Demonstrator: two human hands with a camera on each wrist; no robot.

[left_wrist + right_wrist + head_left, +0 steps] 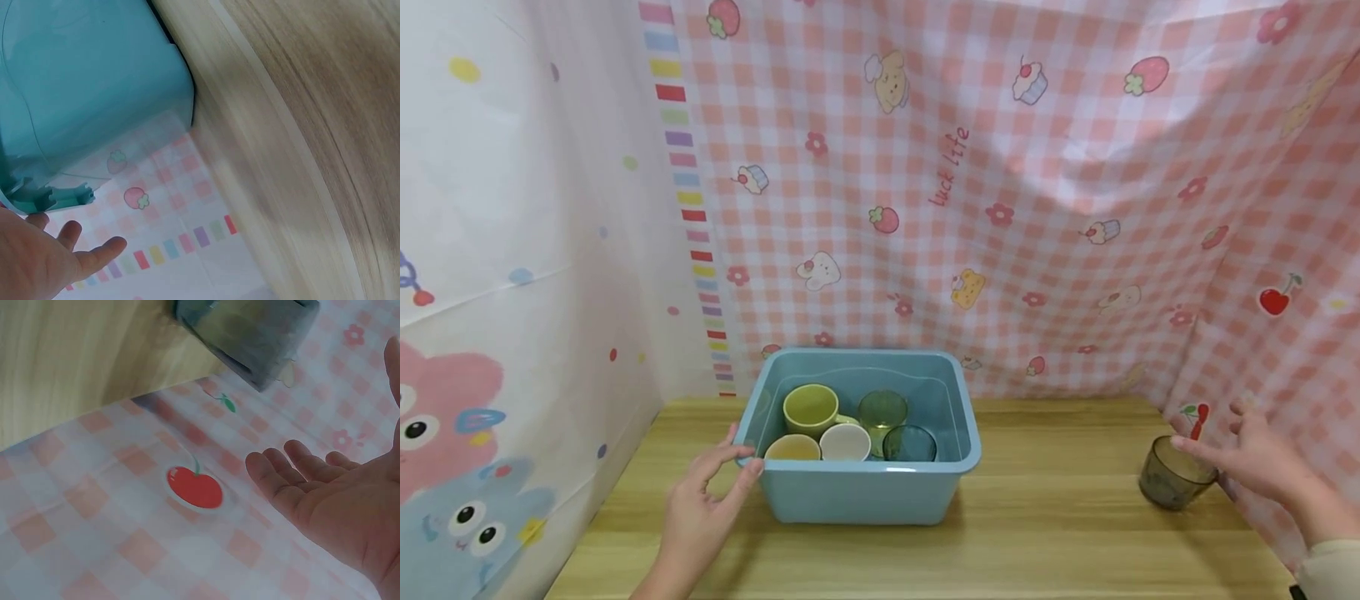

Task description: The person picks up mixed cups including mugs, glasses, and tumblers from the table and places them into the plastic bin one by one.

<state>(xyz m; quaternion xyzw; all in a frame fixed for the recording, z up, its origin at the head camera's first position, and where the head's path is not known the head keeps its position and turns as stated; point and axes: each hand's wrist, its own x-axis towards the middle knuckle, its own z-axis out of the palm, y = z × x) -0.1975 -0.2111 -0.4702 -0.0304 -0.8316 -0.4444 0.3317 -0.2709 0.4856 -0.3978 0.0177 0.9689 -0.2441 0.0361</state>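
A blue plastic bin [859, 497] stands on the wooden table with several cups in it. My left hand [700, 493] holds its front left corner, the thumb at the front rim and the index finger at the side. In the left wrist view the other fingers [100, 259] spread out below the rim; the thumb is hidden. On the far right, a smoky, see-through glass cup [1174, 485] stands near the table edge. My right hand [1262, 458] is beside it with fingers spread. The right wrist view shows those fingers [284, 475] apart from the glass.
Inside the bin are a yellow-green mug [809, 408], a pale yellow cup [793, 448], a white cup [846, 442], a green glass [882, 407] and a dark teal glass [910, 445]. A pink checked cloth [925, 167] hangs behind the table [1060, 500] and along its right side.
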